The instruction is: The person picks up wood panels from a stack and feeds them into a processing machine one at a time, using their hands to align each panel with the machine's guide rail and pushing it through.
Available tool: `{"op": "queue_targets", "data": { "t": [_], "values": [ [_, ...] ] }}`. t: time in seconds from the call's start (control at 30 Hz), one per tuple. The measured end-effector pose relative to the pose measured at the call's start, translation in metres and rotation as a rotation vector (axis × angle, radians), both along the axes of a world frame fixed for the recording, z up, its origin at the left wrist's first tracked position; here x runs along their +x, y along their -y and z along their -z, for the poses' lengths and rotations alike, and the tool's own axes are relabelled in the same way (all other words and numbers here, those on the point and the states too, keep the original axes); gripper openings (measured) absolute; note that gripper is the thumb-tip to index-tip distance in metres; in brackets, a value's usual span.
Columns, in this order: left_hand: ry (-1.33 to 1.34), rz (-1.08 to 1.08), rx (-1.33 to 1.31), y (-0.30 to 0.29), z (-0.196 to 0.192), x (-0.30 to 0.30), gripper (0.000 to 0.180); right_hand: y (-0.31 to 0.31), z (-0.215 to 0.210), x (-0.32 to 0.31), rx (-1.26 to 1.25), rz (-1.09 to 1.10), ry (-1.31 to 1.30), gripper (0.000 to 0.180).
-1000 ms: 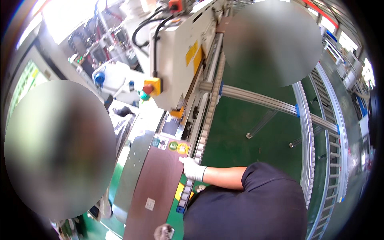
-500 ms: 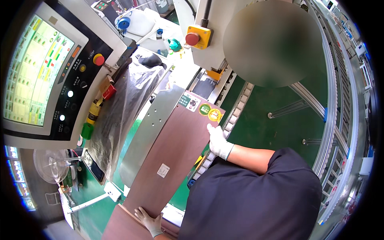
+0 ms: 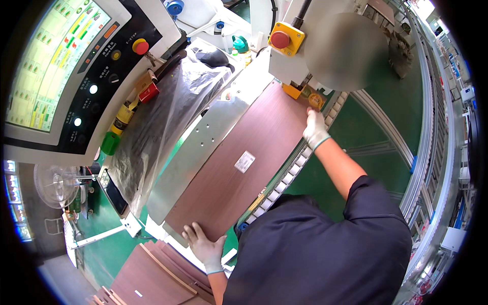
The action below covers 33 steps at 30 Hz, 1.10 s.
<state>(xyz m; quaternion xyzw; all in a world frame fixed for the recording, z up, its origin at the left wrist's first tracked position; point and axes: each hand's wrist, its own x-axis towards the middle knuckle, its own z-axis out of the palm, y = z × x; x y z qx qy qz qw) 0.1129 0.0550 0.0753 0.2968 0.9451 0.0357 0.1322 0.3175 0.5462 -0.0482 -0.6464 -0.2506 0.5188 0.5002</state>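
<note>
A long brown wood-look panel (image 3: 218, 173) with a white label (image 3: 245, 161) lies slantwise on the machine's feed bed. Its far end sits beneath a yellow-orange guard piece (image 3: 293, 90), beside a round gold sticker (image 3: 315, 100). At the panel's near end is my left hand (image 3: 206, 250), in a pale glove, its fingers spread against the edge and its thumb apart. My right hand (image 3: 315, 127), also gloved, grips the panel's right edge near the far end; the fingers below the edge are partly hidden.
A control console (image 3: 86, 76) with a lit screen stands at the left. A red stop button (image 3: 280, 39) is on the machine. White rollers (image 3: 284, 180) flank the panel's right side. Several brown panels (image 3: 152, 277) are stacked at lower left. Plastic sheeting (image 3: 152, 117) covers a surface.
The panel has slid away, up and to the right, its far end now under the guard piece. Both my hands have moved with it. The stacked panels at lower left show more.
</note>
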Motion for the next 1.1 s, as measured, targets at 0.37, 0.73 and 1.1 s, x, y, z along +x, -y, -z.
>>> {"op": "queue_targets", "data": {
  "t": [0.37, 0.73, 1.1],
  "values": [
    [0.0, 0.556, 0.293, -0.045, 0.032, -0.034, 0.092, 0.026, -0.016, -0.004, -0.018, -0.076, -0.533, 0.043],
    [-0.03, 0.536, 0.27, -0.1, 0.041, -0.061, 0.075, 0.096, -0.042, -0.045, -0.07, 0.036, -0.116, 0.088],
    [-0.096, 0.537, 0.312, -0.102, 0.049, -0.057, 0.071, 0.047, 0.002, -0.012, 0.192, -0.054, -0.164, 0.063]
  ]
}}
